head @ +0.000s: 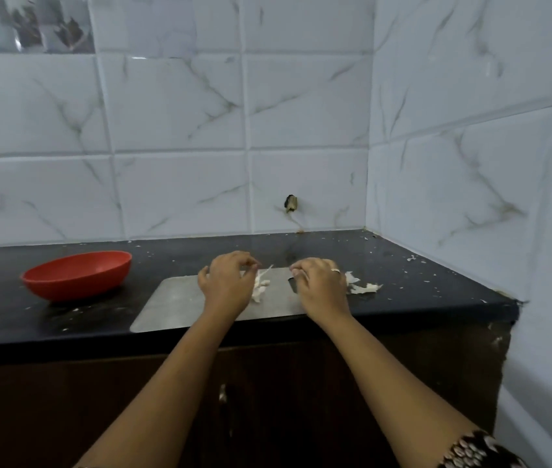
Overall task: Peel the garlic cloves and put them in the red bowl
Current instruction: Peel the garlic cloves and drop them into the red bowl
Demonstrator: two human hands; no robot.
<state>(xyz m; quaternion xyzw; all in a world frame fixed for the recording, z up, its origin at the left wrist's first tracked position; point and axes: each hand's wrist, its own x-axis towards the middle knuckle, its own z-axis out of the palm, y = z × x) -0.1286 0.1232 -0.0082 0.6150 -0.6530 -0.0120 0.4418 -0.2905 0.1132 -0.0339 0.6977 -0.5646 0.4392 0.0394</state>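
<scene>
In the head view, a red bowl [76, 282] sits near the left end of the black counter [403, 282], well apart from the work; no clove shows in the part of its inside that can be seen. A steel board [173, 305] lies at the counter's front edge, and both hands work over its far right part. The left hand [225, 285] has its fingers curled, tips pinched together on the garlic [261, 287], a small pale clump with a thin strip of skin standing up from it. The right hand [321, 285], just beside it, curls round a small dark tool [292, 284], likely a knife, though too little shows to be sure. Loose peels [364, 287] lie on the counter just off the board's right edge. The step in hand looks like peeling, with skin being pulled from a clove. Next, the bared clove must be freed of its last skin and carried left across the board to the bowl, leaving the skin behind.
</scene>
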